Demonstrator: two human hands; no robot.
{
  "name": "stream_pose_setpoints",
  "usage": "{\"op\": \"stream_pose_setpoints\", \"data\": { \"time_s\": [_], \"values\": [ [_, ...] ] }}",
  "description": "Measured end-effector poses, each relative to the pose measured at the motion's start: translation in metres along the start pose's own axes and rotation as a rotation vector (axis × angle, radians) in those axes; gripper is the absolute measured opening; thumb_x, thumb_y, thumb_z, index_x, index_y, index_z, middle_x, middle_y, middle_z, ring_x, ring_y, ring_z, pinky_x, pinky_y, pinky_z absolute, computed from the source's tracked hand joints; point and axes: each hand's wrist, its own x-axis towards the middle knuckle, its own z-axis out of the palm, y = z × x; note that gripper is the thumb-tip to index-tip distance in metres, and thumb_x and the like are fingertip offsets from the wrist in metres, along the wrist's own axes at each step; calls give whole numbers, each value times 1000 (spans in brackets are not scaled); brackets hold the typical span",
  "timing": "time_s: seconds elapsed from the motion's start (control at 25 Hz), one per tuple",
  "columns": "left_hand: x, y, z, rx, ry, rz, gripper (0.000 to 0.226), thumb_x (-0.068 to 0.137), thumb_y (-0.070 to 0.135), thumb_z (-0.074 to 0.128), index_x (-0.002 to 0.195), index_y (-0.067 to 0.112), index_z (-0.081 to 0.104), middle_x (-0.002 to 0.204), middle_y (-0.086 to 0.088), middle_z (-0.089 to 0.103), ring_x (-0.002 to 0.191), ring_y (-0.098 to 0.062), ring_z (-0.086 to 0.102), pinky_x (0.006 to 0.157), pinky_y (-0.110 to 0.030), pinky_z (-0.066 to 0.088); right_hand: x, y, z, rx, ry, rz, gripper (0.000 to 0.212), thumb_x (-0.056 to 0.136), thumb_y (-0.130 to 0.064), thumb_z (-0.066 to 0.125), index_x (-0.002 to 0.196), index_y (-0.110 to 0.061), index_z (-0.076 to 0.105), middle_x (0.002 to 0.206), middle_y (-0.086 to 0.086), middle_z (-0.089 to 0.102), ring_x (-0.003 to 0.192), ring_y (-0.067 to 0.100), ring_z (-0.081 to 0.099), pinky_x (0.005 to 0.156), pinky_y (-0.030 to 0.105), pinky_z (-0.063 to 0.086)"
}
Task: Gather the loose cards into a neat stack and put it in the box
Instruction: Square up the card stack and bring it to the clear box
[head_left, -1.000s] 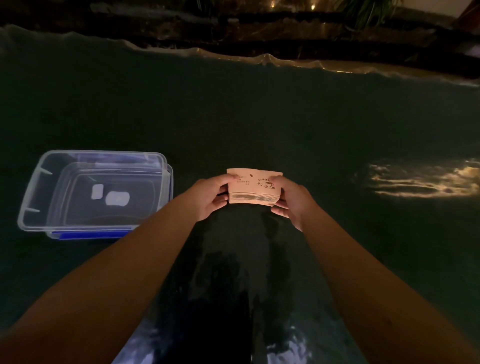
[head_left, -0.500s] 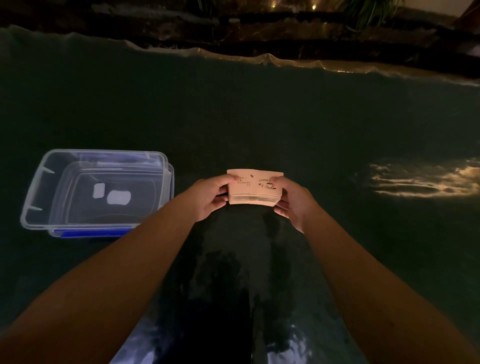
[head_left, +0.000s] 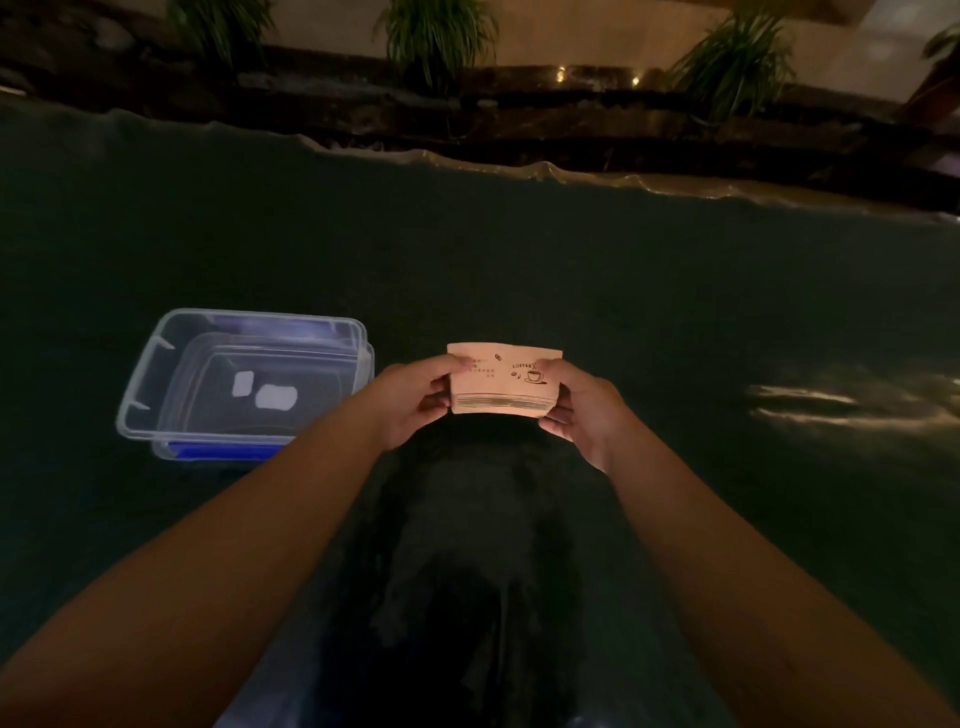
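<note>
A squared-up stack of tan cards (head_left: 501, 382), its top card printed with a coffee cup, is held at the centre of the head view above the dark green table cover. My left hand (head_left: 413, 402) grips the stack's left end and my right hand (head_left: 584, 408) grips its right end. To the left of my hands stands a clear plastic box (head_left: 143, 374) resting on a blue lid, open at the top; only two pale patches show at its bottom.
The dark green cover (head_left: 571, 270) stretches far ahead to a wrinkled far edge (head_left: 540, 169). Beyond it runs a dark ledge with potted plants (head_left: 441, 36). A patch of light glares on the cover at the right (head_left: 831, 405).
The view tilted up a little, so more of the plants show. Both hands still hold the stack in the same spot.
</note>
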Motion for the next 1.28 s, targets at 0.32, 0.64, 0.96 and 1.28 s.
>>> {"op": "stream_pose_setpoints", "data": {
  "time_s": [0.32, 0.64, 0.96, 1.28],
  "values": [
    [-55, 6, -50, -48, 30, 155, 33, 92, 26, 77, 121, 11, 70, 101, -6, 84, 107, -24, 75, 96, -38, 56, -38, -16, 49, -70, -121, -76, 29, 97, -35, 73, 115, -13, 76, 104, 4, 85, 109, 21, 76, 107, 44, 55],
    [-90, 30, -136, -119, 18, 223, 27, 94, 19, 74, 120, 10, 70, 106, -10, 83, 99, -24, 80, 90, -39, 61, -59, -18, 145, -73, -145, -128, 28, 97, -35, 73, 115, -13, 77, 107, 5, 85, 111, 22, 76, 106, 43, 55],
    [-76, 60, -239, -115, 55, 185, 26, 96, 22, 72, 119, 11, 70, 103, -10, 83, 95, -23, 80, 80, -35, 62, -45, -15, 261, -49, -150, -90, 26, 100, -29, 71, 117, -10, 75, 103, 7, 85, 110, 24, 77, 103, 44, 59],
    [-39, 51, -261, -125, 118, 45, 23, 99, 23, 66, 120, 15, 69, 104, -12, 83, 98, -28, 79, 88, -44, 64, -9, 5, 299, -139, -69, 22, 25, 102, -31, 66, 122, -17, 71, 110, 6, 83, 107, 23, 77, 103, 43, 59]
  ]
}}
